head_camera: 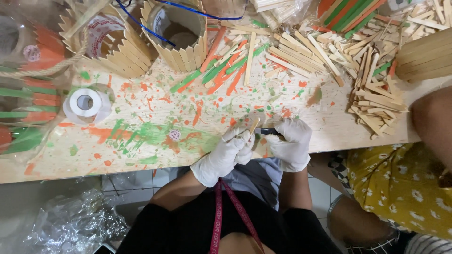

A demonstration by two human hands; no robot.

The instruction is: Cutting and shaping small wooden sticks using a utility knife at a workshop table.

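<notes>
Gloved hands (263, 146) over paint-splattered wooden table (141, 155), white tiled floor (136, 181) below.

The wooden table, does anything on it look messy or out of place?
Yes. The wooden table is splattered with orange and green paint near the gloved hands, and plain craft sticks lie scattered in loose heaps at its right end.

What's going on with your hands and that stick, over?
Left hand gloved, pinching small wooden stick. Right hand gloved, gripping dark tool at the stick. Paint-splattered table below; nothing between them.
</notes>
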